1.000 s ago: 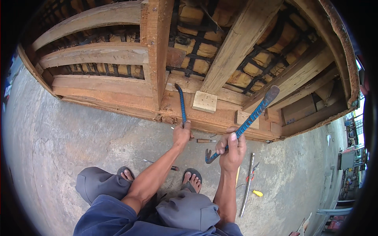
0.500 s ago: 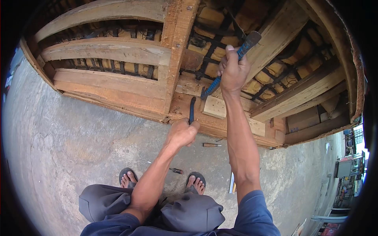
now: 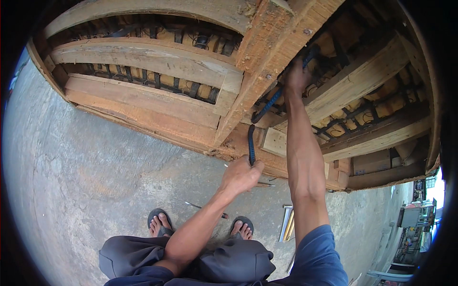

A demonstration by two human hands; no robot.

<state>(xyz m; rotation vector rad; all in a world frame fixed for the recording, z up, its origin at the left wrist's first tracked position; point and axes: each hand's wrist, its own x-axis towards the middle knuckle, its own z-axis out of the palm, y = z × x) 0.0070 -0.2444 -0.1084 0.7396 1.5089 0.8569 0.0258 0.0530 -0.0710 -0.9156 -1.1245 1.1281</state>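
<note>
My left hand (image 3: 241, 177) is closed around the lower end of a blue-and-black strap (image 3: 251, 145), just in front of the frame's bottom rail. Inside the wooden frame (image 3: 143, 109), my right hand (image 3: 296, 78) reaches up past a slanted post and is closed on another length of similar strap (image 3: 271, 107). This length runs from the lower rail up to my right fingers, with more showing beyond them. Whether the two lengths join behind the rail is hidden. A short pale wood block (image 3: 275, 141) sits on the rail beside the strap.
Dark webbing (image 3: 372, 114) criss-crosses over yellowish padding inside the frame. Beneath my left forearm, a screwdriver (image 3: 193, 205) lies on the concrete floor (image 3: 119, 181). A thin tool (image 3: 265, 184) rests near the rail, and a silver-and-yellow object (image 3: 287, 225) lies beside my right arm.
My right hand has gone farther up and deeper into the frame, still holding the strap. My left hand keeps its grip near the rail. The view has shifted.
</note>
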